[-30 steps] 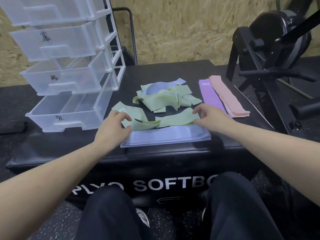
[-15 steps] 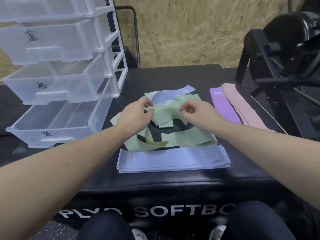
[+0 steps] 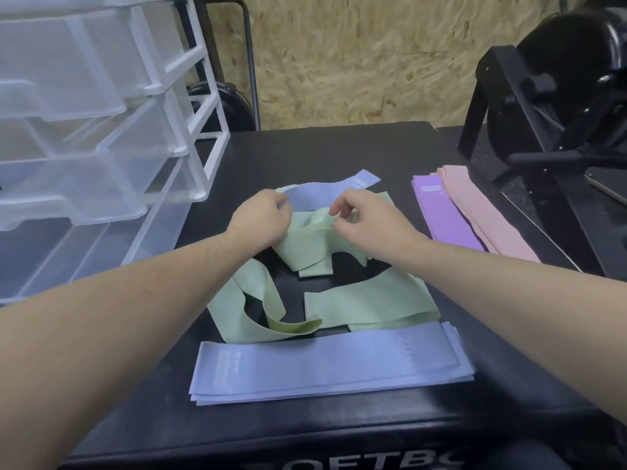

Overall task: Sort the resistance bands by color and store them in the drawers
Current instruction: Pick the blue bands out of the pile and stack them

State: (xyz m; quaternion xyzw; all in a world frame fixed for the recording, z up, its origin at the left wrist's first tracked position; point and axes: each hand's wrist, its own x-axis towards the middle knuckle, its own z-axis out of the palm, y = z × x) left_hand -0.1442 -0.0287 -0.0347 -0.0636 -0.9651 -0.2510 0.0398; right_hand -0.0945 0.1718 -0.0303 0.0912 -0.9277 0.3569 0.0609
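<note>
Several green bands lie tangled mid-tabletop, loose loops curling over black gaps. Both hands work the pile's far end: the left hand has its fingers curled onto the pile where a lone blue band arcs behind, though what exactly it grips is hidden; the right hand pinches a green fold with bent fingers. Flat stacked blue bands lie near the front edge, with bare tabletop beyond the pile. Purple bands and pink bands lie side by side, touching, along the right edge. Clear drawers stand pulled open at the left edge, overhanging it.
</note>
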